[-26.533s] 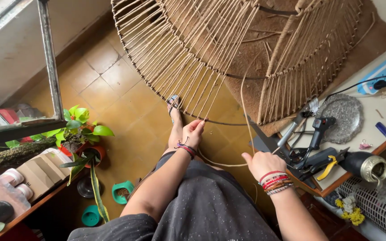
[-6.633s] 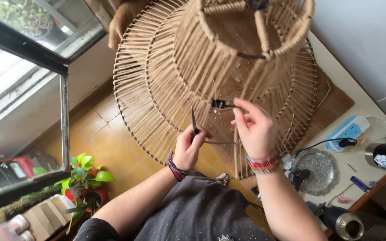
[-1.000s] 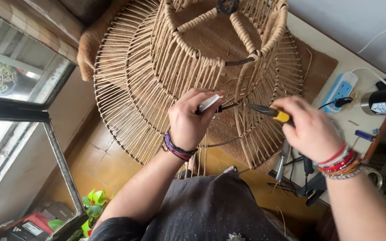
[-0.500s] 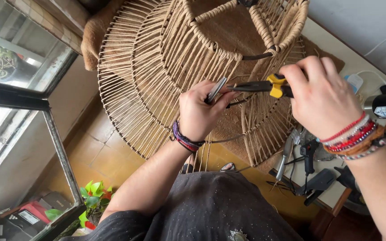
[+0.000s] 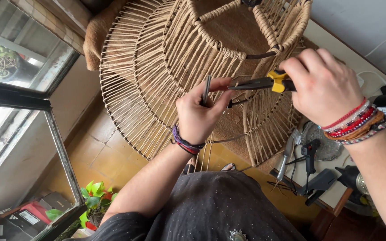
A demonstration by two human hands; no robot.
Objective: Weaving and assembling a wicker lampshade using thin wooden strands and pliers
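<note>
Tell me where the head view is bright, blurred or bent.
Head view: daylight from the window at the left washes out the pane; the left hand, pliers and woven shade are sharp and evenly lit; the right hand looks oversized near the lens; the window frame lines bow, a wide-angle bend.

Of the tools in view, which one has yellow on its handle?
The long-nose pliers held in the right hand. The tools on the table, such as the black glue gun, show no yellow.
</note>
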